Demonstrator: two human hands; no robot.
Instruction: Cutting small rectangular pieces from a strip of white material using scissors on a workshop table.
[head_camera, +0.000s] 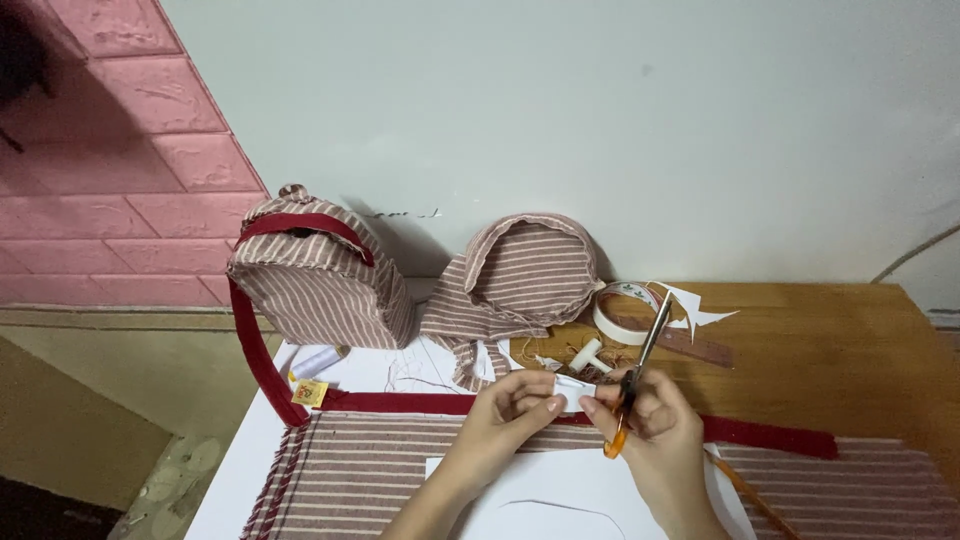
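A: Hands first. Left hand (515, 400) pinches a small white paper scrap (574, 392) between thumb and fingers. Right hand (645, 415) is closed round the orange handles of the scissors (640, 365), thin metal blades pointing up and away, just right of the scrap.

B: Scrap location?

A: Held between both hands, above the table edge. Flat, stiff-looking, roughly rectangular, plain white.

B: Beneath them?

A: A dark red strap (400, 402) runs sideways under the hands, lying on striped woven cloth (350, 470), frayed at its left edge. A larger white sheet (560, 490) with a curved outline sits nearer the body.

B: Beyond?

A: A roll of tape (622, 312) and white offcuts (695, 308) just past the blades on the wooden table (830, 350). Farther left, a striped domed piece (530, 265), then a small striped backpack (320, 275) with red trim. A white thread spool (315, 362) lies left of the left hand.
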